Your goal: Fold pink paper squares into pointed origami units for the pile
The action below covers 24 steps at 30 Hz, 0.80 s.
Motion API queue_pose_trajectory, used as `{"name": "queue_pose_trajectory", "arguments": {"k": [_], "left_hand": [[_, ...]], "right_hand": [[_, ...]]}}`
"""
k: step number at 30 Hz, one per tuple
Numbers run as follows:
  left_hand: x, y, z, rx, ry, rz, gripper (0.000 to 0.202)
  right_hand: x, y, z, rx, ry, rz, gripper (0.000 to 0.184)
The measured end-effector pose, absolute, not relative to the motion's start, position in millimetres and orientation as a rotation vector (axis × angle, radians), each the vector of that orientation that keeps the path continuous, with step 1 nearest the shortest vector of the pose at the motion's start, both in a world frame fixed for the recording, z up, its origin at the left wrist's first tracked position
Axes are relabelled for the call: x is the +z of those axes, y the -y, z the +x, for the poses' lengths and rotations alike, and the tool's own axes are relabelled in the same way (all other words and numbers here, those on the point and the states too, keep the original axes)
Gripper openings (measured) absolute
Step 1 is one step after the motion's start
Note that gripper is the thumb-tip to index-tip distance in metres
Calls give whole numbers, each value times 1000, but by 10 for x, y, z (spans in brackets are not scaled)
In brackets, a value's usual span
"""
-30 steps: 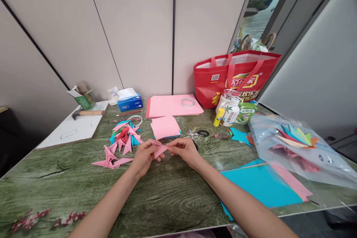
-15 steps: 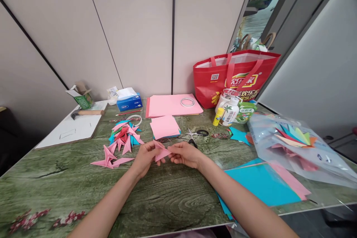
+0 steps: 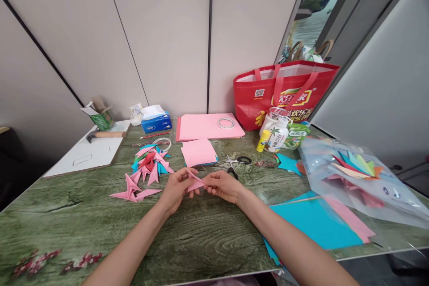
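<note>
Between my two hands is a small pink folded paper (image 3: pixel 195 183), held just above the table. My left hand (image 3: pixel 177 187) is closed on its left side, thumb in front and fingers behind. With thumb and fingertips, my right hand (image 3: pixel 221 186) pinches its right corner. Left of my hands lie pink folded paper pieces (image 3: pixel 129 190), and behind them a heap of folded pieces (image 3: pixel 150 161) in pink, red, green and blue. A stack of pink paper squares (image 3: pixel 198 152) sits beyond my hands, with black-handled scissors (image 3: pixel 238 161) to its right.
Farther back are pink sheets (image 3: pixel 208 126) under a tape roll, a blue tissue box (image 3: pixel 156 121) and a red bag (image 3: pixel 250 98). A yellow glue stick (image 3: pixel 263 140), white bottle (image 3: pixel 277 136), plastic bag (image 3: pixel 318 165) and blue sheets (image 3: pixel 315 223) occupy the right. A hammer (image 3: pixel 107 134) lies left.
The pink folded paper has tilted and looks narrower between my fingers. Both hands keep their grip in nearly the same place. The view has shifted slightly.
</note>
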<state>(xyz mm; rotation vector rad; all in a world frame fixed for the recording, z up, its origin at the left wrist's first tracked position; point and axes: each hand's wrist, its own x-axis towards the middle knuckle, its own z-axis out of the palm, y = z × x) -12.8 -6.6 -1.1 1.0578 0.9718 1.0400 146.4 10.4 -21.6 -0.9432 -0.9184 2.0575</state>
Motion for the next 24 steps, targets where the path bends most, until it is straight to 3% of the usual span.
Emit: {"name": "queue_pose_trajectory", "arguments": {"k": [18,24], "left_hand": [[26,106,-74,991,-1009,1049,20],[15,105,-77,969,-987,1043,18]], "right_hand": [[-206,-85,1453,2219,904,-800,25],[-224,-51,1426,2072,1008,-886,27]]}}
